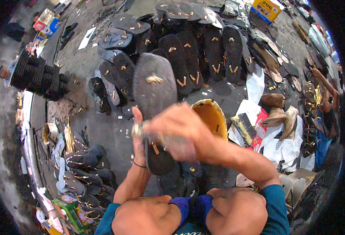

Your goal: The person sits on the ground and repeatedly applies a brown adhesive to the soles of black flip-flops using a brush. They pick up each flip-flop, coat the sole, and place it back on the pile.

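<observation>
My left hand grips the left edge of a dark grey sandal sole, held upright in front of my knees. Its thumb points up along the edge. Golden strap ends poke through the sole near its top, and another sits lower down. Across the sole's lower half, my right hand is closed and smeared by motion. Something blurred and pale shows at its left end, but I cannot make out what it is. Just right of this hand stands a bowl coated inside with yellow-brown paste, partly hidden by my forearm.
Rows of dark soles with golden strap ends lie beyond my hands. Several finished-looking sandals are heaped at left, below a stack of black soles. Wooden shoe lasts and papers lie at right. Another person's arm shows far right.
</observation>
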